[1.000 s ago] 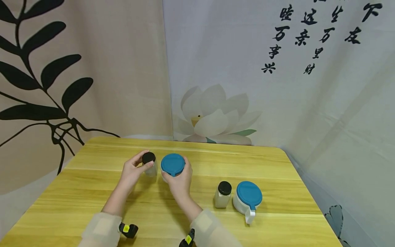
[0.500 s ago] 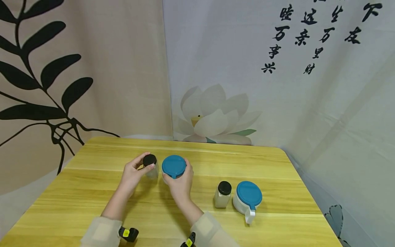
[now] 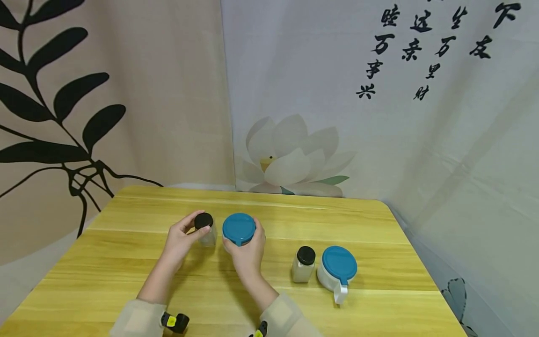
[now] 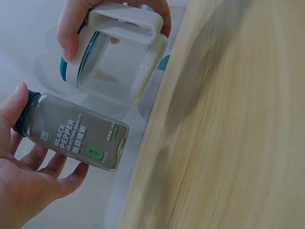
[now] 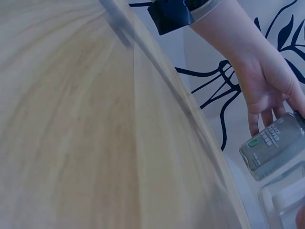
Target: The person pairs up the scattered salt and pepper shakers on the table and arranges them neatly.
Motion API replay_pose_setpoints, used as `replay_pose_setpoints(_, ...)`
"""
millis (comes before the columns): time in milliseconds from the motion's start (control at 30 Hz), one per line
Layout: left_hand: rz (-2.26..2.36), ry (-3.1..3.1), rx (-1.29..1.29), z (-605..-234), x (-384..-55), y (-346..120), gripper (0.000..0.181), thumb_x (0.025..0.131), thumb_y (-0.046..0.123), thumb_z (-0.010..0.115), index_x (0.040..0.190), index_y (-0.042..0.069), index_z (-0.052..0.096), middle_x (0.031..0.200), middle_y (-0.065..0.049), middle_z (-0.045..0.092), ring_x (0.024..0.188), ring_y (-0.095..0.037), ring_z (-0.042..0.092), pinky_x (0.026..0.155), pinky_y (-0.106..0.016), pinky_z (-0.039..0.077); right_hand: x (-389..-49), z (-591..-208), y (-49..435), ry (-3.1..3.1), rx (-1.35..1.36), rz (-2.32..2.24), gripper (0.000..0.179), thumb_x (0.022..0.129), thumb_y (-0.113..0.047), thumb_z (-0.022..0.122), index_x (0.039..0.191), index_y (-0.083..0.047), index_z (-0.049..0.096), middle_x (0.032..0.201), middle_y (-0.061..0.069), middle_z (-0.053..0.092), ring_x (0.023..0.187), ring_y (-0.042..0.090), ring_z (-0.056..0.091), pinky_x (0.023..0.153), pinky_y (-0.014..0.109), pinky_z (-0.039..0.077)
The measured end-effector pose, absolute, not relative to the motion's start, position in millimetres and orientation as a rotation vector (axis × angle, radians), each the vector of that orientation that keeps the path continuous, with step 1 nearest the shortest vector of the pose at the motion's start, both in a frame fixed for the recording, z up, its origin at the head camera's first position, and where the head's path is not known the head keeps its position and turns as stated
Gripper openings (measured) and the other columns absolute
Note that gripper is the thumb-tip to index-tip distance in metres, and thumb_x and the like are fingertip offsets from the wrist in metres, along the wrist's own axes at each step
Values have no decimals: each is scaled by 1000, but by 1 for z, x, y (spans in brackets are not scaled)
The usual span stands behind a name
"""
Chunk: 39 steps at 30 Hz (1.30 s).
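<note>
My left hand (image 3: 178, 239) grips a small glass black pepper bottle (image 4: 78, 131) around its black cap. Its printed label and dark contents show in the left wrist view. Just to the right, my right hand (image 3: 249, 255) holds a clear glass jar (image 4: 116, 67) with a blue lid (image 3: 239, 228) and a white handle, thumb and fingers round the lid area. Both containers are held up off the wooden table, side by side with a narrow gap. In the right wrist view the bottle (image 5: 274, 145) shows whole, while the jar (image 5: 286, 193) is cut off by the frame edge.
On the wooden table (image 3: 370, 323), to the right, stand a second black-capped bottle (image 3: 303, 271) with pale contents and another blue-lidded jar (image 3: 339, 263), its white handle facing the near side. A printed cloth (image 3: 294, 70) hangs behind the far edge.
Both hands have shifted slightly toward the near side, the jar also a little to the right, with the bottle and jar still held. The containers on the right stay put.
</note>
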State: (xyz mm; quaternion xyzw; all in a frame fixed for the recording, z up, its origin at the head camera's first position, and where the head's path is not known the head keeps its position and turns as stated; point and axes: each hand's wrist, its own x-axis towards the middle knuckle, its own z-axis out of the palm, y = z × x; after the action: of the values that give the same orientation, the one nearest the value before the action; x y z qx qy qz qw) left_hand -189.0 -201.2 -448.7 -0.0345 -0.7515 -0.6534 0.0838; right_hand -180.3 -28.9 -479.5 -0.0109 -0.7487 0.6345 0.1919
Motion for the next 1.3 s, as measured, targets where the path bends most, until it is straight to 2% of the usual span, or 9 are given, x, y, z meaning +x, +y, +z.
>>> replay_pose_setpoints(400,-1958,-2262,-119,-448,-184,-197,58,88,18,72,139,5,49,131,-20,53,116,-25,48,83,-20,47,-174,-479,-27,-2085,-39,1743,89,69,-29,87,141,-14,37,132,8,44,117,30,44,90,58,38)
replay_pose_setpoints(567,-1990,-2241,-121,-447,-181,-194,58,87,16,73,138,3,50,130,-21,53,114,-21,51,82,-21,49,-171,-480,-27,-2076,-31,1744,89,69,-29,86,141,-13,37,132,8,44,116,29,45,90,58,38)
replay_pose_setpoints(867,-1955,-2248,-110,-448,-177,-194,57,87,15,72,138,3,50,130,-19,53,109,-7,51,86,-18,45,-167,-482,-26,-2065,-60,1740,90,68,-29,87,141,-15,37,132,7,44,116,30,45,89,59,38)
replay_pose_setpoints(1300,-1955,-2249,-96,-453,-172,-194,56,86,19,73,136,3,52,128,-18,55,111,-9,52,84,-19,47,-159,-484,-27,-2059,-56,1730,90,68,-27,87,141,-14,37,133,8,43,118,31,44,91,60,37)
